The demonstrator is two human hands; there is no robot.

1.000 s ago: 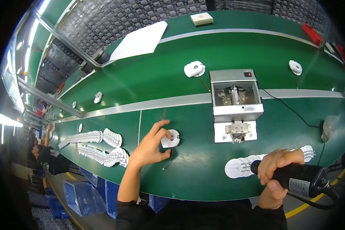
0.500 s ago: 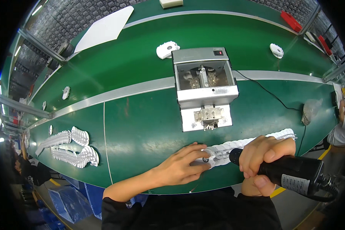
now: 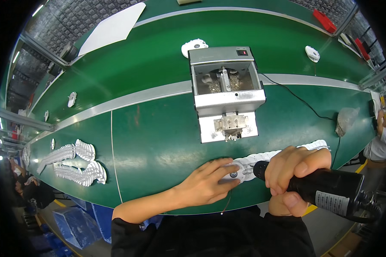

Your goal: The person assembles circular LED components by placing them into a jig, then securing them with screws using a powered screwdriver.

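1. Green worktop (image 3: 158, 141): long belt-like surface with a metal strip running along its length. Everything sits on it.
2. Metal box machine (image 3: 225, 92): open top with small loose metal bits inside, and a little outlet plate at the front facing the person. It sits just beyond the hands, probably so its parts are within easy reach. A black cable (image 3: 300, 100) runs from it to the right.
3. Black power tool (image 3: 317, 188): right hand (image 3: 294, 171) is clamped around its body, fingers fully wrapped, thumb underneath. The nose points left and down at the part. The grip looks set for steady downward pressure.
4. Left hand (image 3: 206, 186): flat, fingers spread, pressing on the small white plastic part (image 3: 235, 172), not closed around anything. It appears to pin the part so it can't shift under the tool tip.
5. White part position: near edge of the worktop, directly in front of the person, at the left end of a row of overlapping white pieces (image 3: 283, 152). That row runs behind the right hand, which hides part of it.
6. Other stuff: two fanned stacks of white pieces (image 3: 79, 165) far left, well apart. Loose white parts (image 3: 194, 44) on the far half. Clear plastic bag (image 3: 345, 120) at right. White sheet (image 3: 113, 28) top left.
7. Obstructions: nothing between hands and part. Cable and bag sit clear of the work spot.
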